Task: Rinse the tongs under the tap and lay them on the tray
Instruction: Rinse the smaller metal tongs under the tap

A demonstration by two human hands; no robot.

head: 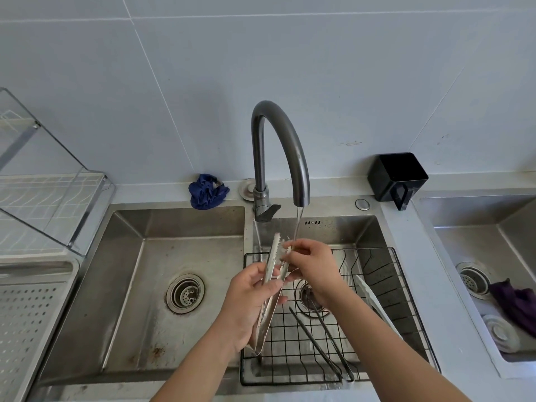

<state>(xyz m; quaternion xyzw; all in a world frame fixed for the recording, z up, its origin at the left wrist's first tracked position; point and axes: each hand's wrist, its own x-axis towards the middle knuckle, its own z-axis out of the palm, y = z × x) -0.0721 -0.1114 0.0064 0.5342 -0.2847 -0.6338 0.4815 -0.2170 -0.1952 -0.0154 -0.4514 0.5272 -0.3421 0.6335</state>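
My left grip (249, 297) was closed round the tongs (271, 285) mid-shaft, their long axis running from the hinge near me up to scalloped tips by the tap (278, 146). My right grip (311, 265) pinched one tip in the stream. Steel, smooth, wet. The perforated tray (26, 314) lay well to the left, nearer my left hand.

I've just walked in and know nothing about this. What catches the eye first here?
Two bare hands meet over the right-hand basin: the left hand holds silver tongs while the right hand rubs their toothed tips under water running from the tall dark tap. Beneath them a black wire rack holds more utensils, and a blue cloth sits behind the left basin.
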